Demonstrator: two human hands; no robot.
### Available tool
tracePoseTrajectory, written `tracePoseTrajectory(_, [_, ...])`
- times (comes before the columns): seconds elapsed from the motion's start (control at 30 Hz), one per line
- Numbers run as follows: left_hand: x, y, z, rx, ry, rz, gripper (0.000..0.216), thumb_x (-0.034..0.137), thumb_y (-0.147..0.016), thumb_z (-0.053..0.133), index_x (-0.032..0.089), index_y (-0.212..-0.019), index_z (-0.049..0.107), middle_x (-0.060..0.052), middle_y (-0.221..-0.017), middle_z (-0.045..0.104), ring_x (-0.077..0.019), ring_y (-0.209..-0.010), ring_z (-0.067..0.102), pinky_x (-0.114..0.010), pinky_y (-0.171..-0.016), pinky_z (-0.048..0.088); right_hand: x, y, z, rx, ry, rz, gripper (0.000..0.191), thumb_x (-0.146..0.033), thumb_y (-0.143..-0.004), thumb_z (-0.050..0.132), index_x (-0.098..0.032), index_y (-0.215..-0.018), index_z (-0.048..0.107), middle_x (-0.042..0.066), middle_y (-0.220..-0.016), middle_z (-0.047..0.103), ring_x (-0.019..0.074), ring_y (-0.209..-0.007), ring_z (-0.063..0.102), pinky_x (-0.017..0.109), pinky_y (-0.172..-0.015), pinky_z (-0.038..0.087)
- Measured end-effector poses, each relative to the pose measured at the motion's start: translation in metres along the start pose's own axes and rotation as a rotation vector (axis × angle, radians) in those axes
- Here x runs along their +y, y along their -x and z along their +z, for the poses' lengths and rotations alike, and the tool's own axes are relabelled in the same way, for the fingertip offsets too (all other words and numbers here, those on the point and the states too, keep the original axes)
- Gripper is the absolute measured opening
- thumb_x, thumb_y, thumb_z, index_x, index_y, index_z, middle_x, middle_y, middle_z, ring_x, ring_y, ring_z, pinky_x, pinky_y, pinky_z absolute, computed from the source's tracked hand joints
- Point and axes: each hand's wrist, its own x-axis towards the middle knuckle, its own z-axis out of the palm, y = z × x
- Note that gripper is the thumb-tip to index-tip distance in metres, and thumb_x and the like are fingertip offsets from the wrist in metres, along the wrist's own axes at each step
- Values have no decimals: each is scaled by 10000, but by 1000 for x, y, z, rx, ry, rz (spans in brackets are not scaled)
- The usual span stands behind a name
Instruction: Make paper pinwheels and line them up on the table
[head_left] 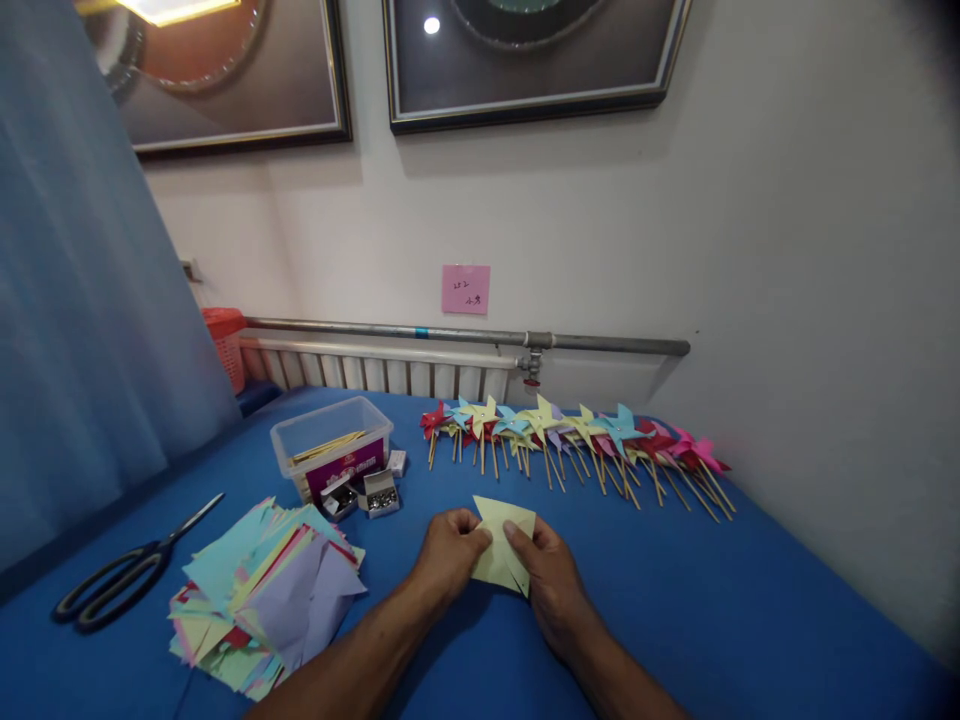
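Both my hands meet over a pale yellow paper square (501, 545) on the blue table (712, 610). My left hand (448, 556) pinches the paper's left edge with its fingers curled. My right hand (550, 575) presses thumb and fingers on the paper's right side, where a flap is folded up. A messy pile of coloured paper squares (262, 595) lies to the left of my left forearm.
A row of finished paper pinwheels on wooden sticks (577, 445) lies along the far side. A clear plastic box with sticks (332, 445) and small open boxes of pins (367, 495) stand behind the pile. Black scissors (127, 575) lie at far left.
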Motion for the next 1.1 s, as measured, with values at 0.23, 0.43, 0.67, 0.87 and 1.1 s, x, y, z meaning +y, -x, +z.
tracePoseTrajectory(0.23, [2,6,4,-55,-100,24,151,256,-652,616,194,-590,492,59,-492,462,-86,-455,374,-228,-459,272,-2,-5,-5,185,225,-112,370,-470,-636,817,-224,-769,574,-59,-582,606,140,-483,523,249,-459,425])
tracePoseTrajectory(0.43, [1,4,4,-72,-95,-1,118,219,-652,590,195,-597,488,50,-507,485,-91,-460,389,-230,-464,290,-9,-3,-2,164,330,-115,340,-487,-660,761,-241,-775,556,-55,-579,597,152,-490,516,260,-469,415])
tracePoseTrajectory(0.67, [2,5,3,-79,-129,-8,95,179,-659,577,193,-609,497,53,-506,484,-93,-464,387,-229,-466,280,-17,-8,-7,161,434,-176,251,-425,-674,720,-216,-721,591,-6,-665,613,169,-596,542,271,-546,430])
tracePoseTrajectory(0.87, [4,5,3,-48,-166,-22,131,157,-664,591,195,-591,489,58,-497,467,-91,-464,385,-227,-467,272,-33,1,-4,130,834,-334,184,-397,-780,594,-221,-829,614,28,-804,666,228,-778,616,332,-721,464])
tracePoseTrajectory(1.1, [3,7,2,-65,-183,-16,108,148,-659,586,188,-596,508,55,-497,475,-88,-462,397,-221,-462,274,-33,6,-3,74,1055,-396,138,-352,-816,559,-222,-817,607,45,-834,676,246,-842,622,343,-772,455])
